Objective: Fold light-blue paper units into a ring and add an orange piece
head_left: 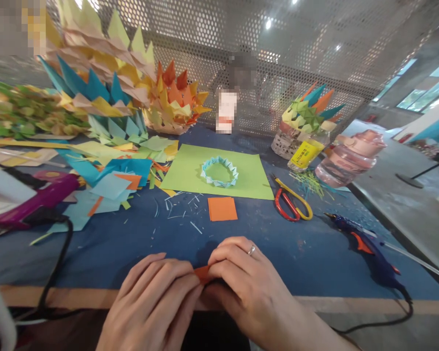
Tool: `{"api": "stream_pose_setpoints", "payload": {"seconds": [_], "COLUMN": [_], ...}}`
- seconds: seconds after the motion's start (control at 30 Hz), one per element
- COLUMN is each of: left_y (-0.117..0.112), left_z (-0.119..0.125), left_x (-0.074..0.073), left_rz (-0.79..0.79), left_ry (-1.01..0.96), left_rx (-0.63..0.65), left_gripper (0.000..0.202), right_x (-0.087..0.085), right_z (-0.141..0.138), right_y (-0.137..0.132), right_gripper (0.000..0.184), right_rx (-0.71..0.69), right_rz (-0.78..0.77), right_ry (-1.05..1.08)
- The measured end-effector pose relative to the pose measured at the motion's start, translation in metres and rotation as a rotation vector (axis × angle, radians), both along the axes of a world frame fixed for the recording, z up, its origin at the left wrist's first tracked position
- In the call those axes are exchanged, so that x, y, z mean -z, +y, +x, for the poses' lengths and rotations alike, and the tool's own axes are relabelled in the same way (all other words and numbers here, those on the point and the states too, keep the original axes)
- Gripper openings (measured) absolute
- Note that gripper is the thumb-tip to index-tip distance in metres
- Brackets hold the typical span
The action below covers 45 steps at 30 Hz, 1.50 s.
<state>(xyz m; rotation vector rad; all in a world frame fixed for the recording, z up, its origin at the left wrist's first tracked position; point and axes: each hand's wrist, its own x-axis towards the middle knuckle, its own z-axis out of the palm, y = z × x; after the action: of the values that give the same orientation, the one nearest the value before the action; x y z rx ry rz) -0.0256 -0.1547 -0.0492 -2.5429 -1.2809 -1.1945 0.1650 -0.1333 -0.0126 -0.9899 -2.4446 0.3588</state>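
My left hand (155,304) and my right hand (247,287) meet at the near edge of the table. Both are closed on a small folded orange paper piece (203,273), pinched between their fingertips; only a sliver of it shows. A ring sits on one finger of my right hand. Just beyond the hands lies a flat orange paper square (222,208). Farther back a ring of folded light-blue paper units (219,171) rests on a green sheet (252,180).
Red-and-yellow scissors (291,202) lie right of the green sheet. A blue glue gun (366,246) rests at the right, a purple one (40,195) at the left with its black cord. Paper scraps, spiky folded-paper models, a pink bottle (347,158) and a mesh wall stand behind.
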Motion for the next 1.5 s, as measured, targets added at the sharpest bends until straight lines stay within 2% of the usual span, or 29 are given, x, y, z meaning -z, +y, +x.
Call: {"api": "stream_pose_setpoints", "payload": {"seconds": [0.33, 0.6, 0.9, 1.03, 1.2, 1.37, 1.5], "left_y": [-0.003, -0.001, 0.005, 0.005, 0.005, 0.006, 0.004], "left_z": [0.005, 0.011, 0.01, 0.012, 0.015, 0.015, 0.015], "left_x": [0.006, 0.002, 0.001, 0.001, 0.0, -0.001, 0.0], "left_rz": [-0.049, -0.111, -0.202, -0.214, -0.224, -0.271, -0.262], "left_ry": [-0.041, -0.098, -0.016, -0.052, -0.069, -0.058, -0.07], "left_rx": [-0.048, -0.053, -0.047, -0.075, -0.063, -0.091, -0.076], "left_gripper": [0.015, 0.009, 0.014, 0.011, 0.01, 0.012, 0.013], "right_x": [-0.002, -0.001, -0.001, 0.0, -0.002, -0.011, -0.015], "right_z": [0.0, -0.002, -0.006, -0.008, -0.01, -0.009, -0.008], "right_y": [0.002, 0.001, -0.001, 0.0, 0.001, 0.003, 0.001], "right_gripper": [0.008, 0.007, 0.006, 0.007, 0.012, 0.023, 0.03], "right_rx": [0.079, 0.117, 0.213, 0.236, 0.241, 0.215, 0.177], "right_rz": [-0.119, -0.176, -0.283, -0.3, -0.335, -0.417, -0.408], "right_ry": [0.064, 0.054, 0.055, 0.042, 0.029, 0.013, 0.012]}}
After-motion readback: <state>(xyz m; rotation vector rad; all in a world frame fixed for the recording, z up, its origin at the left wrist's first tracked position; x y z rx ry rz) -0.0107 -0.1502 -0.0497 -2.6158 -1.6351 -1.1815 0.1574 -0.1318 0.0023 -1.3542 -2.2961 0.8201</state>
